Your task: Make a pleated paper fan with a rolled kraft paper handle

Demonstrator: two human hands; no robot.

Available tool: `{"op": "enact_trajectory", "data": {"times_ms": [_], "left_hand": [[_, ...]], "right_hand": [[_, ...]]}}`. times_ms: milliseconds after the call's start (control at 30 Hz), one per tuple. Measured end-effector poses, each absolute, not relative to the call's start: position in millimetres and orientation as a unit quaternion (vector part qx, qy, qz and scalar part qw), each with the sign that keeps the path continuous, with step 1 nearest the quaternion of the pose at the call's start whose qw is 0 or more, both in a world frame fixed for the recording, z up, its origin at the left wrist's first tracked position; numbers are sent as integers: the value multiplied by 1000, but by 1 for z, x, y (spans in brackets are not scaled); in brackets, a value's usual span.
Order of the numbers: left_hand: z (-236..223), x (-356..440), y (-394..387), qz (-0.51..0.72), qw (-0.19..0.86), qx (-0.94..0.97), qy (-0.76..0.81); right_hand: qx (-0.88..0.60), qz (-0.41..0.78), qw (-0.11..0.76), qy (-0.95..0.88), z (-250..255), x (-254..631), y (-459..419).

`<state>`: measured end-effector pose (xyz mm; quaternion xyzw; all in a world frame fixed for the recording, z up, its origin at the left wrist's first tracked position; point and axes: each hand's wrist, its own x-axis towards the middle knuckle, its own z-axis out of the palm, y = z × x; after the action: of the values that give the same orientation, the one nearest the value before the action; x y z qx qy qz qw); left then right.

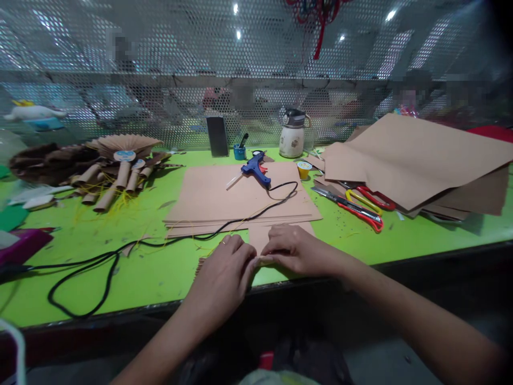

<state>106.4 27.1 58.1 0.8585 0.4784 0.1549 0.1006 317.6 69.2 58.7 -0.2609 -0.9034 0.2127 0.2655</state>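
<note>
Paper [259, 236], seemingly rolled, pinched by both hands [228, 262] [298, 249].

seems to be a craft workshop, going by a lime-green worktable [152, 280] set with a blue glue gun [256, 170], an orange-red cutter knife [348, 207], scissors [364, 190], a pile of brown paper [208, 192] and larger loose sheets [425, 155]. shows as much in the pleated paper fan [124, 143] among rolled tubes [110, 195] at the left. adds to that a perforated screen [180, 53] behind the table, with bright spots of light [235, 9] showing on or through it.
</note>
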Motion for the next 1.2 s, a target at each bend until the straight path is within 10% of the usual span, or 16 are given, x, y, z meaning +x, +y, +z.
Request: {"op": "enact_trajectory", "data": {"times_ms": [1200], "left_hand": [[48, 105, 22, 189, -68, 897, 393]], "right_hand": [[-381, 310, 183, -852, 76, 312, 77]]}}
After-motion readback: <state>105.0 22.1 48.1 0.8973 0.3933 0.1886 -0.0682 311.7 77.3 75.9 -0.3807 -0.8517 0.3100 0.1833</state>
